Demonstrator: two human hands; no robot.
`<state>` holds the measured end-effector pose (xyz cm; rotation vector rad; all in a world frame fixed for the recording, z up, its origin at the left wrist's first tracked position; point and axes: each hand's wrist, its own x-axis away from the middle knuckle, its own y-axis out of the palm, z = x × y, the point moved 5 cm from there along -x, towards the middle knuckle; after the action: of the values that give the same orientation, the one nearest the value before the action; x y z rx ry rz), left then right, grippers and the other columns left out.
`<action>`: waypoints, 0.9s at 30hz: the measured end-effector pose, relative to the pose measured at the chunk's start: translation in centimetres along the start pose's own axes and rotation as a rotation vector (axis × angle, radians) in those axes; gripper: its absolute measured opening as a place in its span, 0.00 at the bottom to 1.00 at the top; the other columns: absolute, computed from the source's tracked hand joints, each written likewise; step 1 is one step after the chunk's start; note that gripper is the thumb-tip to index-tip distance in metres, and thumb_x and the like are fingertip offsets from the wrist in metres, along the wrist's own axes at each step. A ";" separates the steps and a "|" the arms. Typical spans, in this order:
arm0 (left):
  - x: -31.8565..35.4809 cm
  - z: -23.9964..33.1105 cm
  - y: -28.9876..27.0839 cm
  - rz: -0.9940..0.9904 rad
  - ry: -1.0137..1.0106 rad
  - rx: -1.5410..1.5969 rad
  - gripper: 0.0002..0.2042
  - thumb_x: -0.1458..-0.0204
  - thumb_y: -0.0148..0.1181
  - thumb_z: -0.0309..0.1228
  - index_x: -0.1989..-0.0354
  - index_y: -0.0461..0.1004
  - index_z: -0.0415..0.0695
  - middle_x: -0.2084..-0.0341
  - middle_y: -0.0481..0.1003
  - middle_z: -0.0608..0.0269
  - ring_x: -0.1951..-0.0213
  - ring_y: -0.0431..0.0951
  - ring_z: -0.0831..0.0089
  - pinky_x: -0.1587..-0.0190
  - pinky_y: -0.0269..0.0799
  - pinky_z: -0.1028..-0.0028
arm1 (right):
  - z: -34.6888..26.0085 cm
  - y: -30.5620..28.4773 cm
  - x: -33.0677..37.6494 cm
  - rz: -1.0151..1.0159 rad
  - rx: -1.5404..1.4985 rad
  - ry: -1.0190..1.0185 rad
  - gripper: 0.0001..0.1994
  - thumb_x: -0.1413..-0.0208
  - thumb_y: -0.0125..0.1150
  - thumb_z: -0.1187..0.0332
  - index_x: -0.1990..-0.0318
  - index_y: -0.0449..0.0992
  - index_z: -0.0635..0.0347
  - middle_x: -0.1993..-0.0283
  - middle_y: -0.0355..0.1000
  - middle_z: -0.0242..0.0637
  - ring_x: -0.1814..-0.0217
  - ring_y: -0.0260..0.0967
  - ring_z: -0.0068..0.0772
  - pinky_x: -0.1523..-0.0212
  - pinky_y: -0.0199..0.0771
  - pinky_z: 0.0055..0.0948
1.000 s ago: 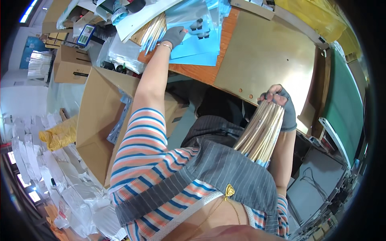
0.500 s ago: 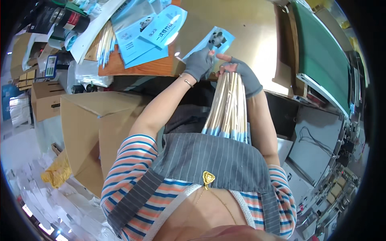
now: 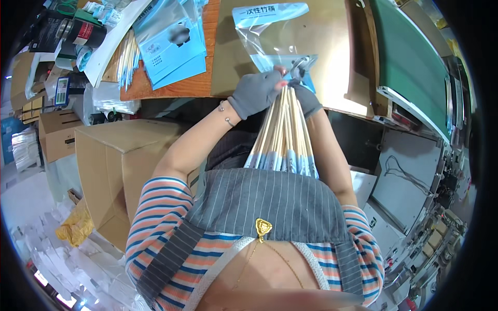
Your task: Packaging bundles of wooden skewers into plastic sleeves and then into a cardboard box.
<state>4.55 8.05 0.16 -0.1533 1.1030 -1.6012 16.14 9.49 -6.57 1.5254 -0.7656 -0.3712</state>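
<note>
**Bag mouth at the chopstick tops: spread wide, feed straight**

Just beyond the pinstriped apron [image 3: 270,202], a bundle of chopsticks [image 3: 280,132], fanned toward blue lower ends, with the very tips hidden behind the apron's top edge. Near the upper ends, the right hand [image 3: 308,99], closed around the bundle, far side of the grasp out of sight. Just beside it, the left hand [image 3: 257,93], thumb and fingers pinched at the near end of a clear-and-blue packaging bag [image 3: 270,15]. Impossible to tell whether film already surrounds any upper ends.

Apparently a step of bringing bag and bundle together. Best to level the upper ends, squeeze the fan into a tighter column, and spread the mouth before pushing. Feed straight, without twisting; watch for stray ends snagging the thin film.

Farther out on the tabletop [image 3: 332,52], glare along the right portion. Leftward, a stack of blue bags [image 3: 176,62], cut off above, then loose chopsticks [image 3: 127,59] beside a white sheet [image 3: 111,44]. Off at lower left, a yellow sack [image 3: 75,228] among pale plastic, too blurred to sort.
</note>
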 end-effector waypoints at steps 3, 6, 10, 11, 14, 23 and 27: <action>0.9 1.2 -1.7 0.060 0.040 0.024 0.11 0.41 0.51 0.36 0.71 0.69 0.42 0.79 0.71 0.52 0.77 0.74 0.53 0.77 0.67 0.63 | 1.7 -1.3 1.5 -0.006 -0.109 -0.057 0.12 0.37 0.49 0.64 0.54 0.72 0.62 0.57 0.73 0.40 0.62 0.73 0.29 0.63 0.76 0.26; 3.5 3.3 -3.8 0.099 0.057 0.104 0.06 0.45 0.56 0.30 0.69 0.70 0.40 0.81 0.69 0.51 0.78 0.72 0.51 0.77 0.67 0.63 | 5.1 1.1 9.4 0.664 0.388 -0.156 0.13 0.38 0.50 0.66 0.52 0.71 0.66 0.53 0.73 0.44 0.57 0.75 0.35 0.57 0.78 0.31; 7.6 6.6 -3.2 -0.097 0.025 0.246 0.08 0.46 0.56 0.30 0.71 0.69 0.39 0.81 0.68 0.51 0.79 0.71 0.52 0.77 0.66 0.63 | 6.2 -3.7 18.3 0.458 1.973 -0.099 0.11 0.43 0.56 0.67 0.54 0.77 0.58 0.65 0.75 0.50 0.71 0.74 0.33 0.71 0.71 0.36; 8.1 6.8 -3.0 -0.107 -0.037 0.273 0.08 0.45 0.56 0.30 0.72 0.69 0.38 0.81 0.68 0.50 0.80 0.70 0.51 0.78 0.65 0.64 | 4.3 2.1 16.4 0.644 1.672 -0.235 0.07 0.49 0.61 0.65 0.66 0.80 0.57 0.76 0.70 0.47 0.79 0.69 0.34 0.77 0.65 0.33; 2.2 6.9 -5.2 0.000 -0.146 0.353 0.11 0.44 0.54 0.32 0.73 0.68 0.37 0.82 0.65 0.49 0.82 0.67 0.53 0.78 0.62 0.65 | -1.1 7.4 13.3 0.881 2.053 -0.760 0.10 0.55 0.66 0.69 0.70 0.70 0.63 0.77 0.68 0.41 0.77 0.66 0.29 0.73 0.66 0.26; -13.3 0.2 -17.9 0.103 0.667 -0.031 0.12 0.47 0.53 0.34 0.68 0.77 0.36 0.82 0.74 0.51 0.78 0.75 0.62 0.73 0.68 0.66 | -9.6 22.9 6.7 0.283 2.014 -0.838 0.10 0.43 0.56 0.69 0.59 0.71 0.66 0.71 0.70 0.30 0.75 0.63 0.15 0.76 0.63 0.17; -16.0 4.1 -19.0 -0.220 -0.172 -0.018 0.18 0.44 0.48 0.38 0.74 0.74 0.33 0.77 0.75 0.42 0.71 0.75 0.48 0.64 0.69 0.60 | -7.3 24.8 2.4 0.301 1.978 -0.637 0.21 0.45 0.61 0.61 0.48 0.68 0.62 0.69 0.72 0.42 0.66 0.71 0.27 0.67 0.71 0.27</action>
<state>-0.51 17.68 22.91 -0.4292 0.9940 -1.7375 16.60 14.66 18.85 3.0283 -2.1637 0.3794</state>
